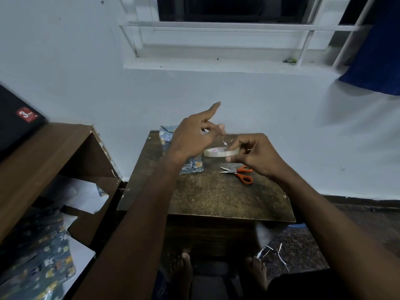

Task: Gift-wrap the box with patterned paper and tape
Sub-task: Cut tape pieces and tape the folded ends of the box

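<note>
Small wooden table [216,198] serves as the work surface, pushed against the wall so nothing slides off the back. The box [190,166], already covered in blue patterned paper, sits at the table's far left, mostly hidden behind the left hand [192,139], parked within reach for taping. Scissors [239,173] lie open just right of it, near the tape, ready to cut. The right hand [252,153] pinches the tape roll [220,151] above the table to steady it. The left hand's thumb and finger nip a thin strip [223,140] rising off the roll, index finger stuck out clear; likely peeling a length free.
</note>
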{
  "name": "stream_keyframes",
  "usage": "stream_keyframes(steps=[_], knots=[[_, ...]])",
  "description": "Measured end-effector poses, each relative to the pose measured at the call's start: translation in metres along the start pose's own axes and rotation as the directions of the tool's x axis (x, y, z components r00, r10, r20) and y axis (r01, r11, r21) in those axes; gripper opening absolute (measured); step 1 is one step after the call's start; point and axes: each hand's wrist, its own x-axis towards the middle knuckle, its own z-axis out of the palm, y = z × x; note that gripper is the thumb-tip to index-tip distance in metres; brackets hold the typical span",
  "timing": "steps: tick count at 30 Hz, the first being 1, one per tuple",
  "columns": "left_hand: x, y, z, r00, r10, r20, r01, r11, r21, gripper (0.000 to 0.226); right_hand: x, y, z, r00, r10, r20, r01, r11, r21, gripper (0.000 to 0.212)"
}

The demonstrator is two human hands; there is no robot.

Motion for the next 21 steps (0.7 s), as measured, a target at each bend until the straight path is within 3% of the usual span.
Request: stream_keyframes(steps=[3, 7, 11, 13, 15, 18, 21], knots=[[0.002, 0.002, -0.003, 0.999, -0.03, 0.013, 0.031, 0.992, -0.125, 0.055, 0.002, 0.011, 0.008, 0.996, 0.016, 0.093, 0.006, 0.973, -0.232, 0.029], [0.003, 0.005, -0.007, 0.998, -0.06, -0.024, 0.054, 0.977, -0.204, 0.052, 0.001, 0.017, 0.019, 0.946, 0.131, 0.296, 0.02, 0.889, -0.458, 0.027], [0.007, 0.004, -0.011, 0.995, -0.053, -0.083, 0.027, 0.956, -0.291, 0.055, 0.0, 0.016, 0.02, 0.909, 0.18, 0.375, -0.01, 0.911, -0.413, 0.035], [0.01, 0.004, -0.014, 0.992, -0.067, -0.105, 0.027, 0.938, -0.346, 0.066, -0.003, 0.01, 0.023, 0.947, 0.137, 0.291, -0.038, 0.946, -0.322, 0.028], [0.012, 0.003, -0.018, 0.988, -0.098, -0.12, 0.039, 0.908, -0.416, 0.085, -0.004, 0.009, 0.03, 0.996, 0.033, 0.08, -0.016, 0.978, -0.206, 0.024], [0.012, 0.002, -0.023, 0.986, -0.126, -0.109, 0.051, 0.853, -0.52, 0.144, 0.009, 0.005, 0.043, 0.977, -0.11, -0.181, 0.083, 0.986, -0.147, 0.031], [0.015, -0.005, -0.022, 0.987, -0.117, -0.107, 0.034, 0.816, -0.577, 0.151, 0.029, -0.007, 0.052, 0.965, -0.107, -0.239, 0.115, 0.993, 0.021, 0.045]])
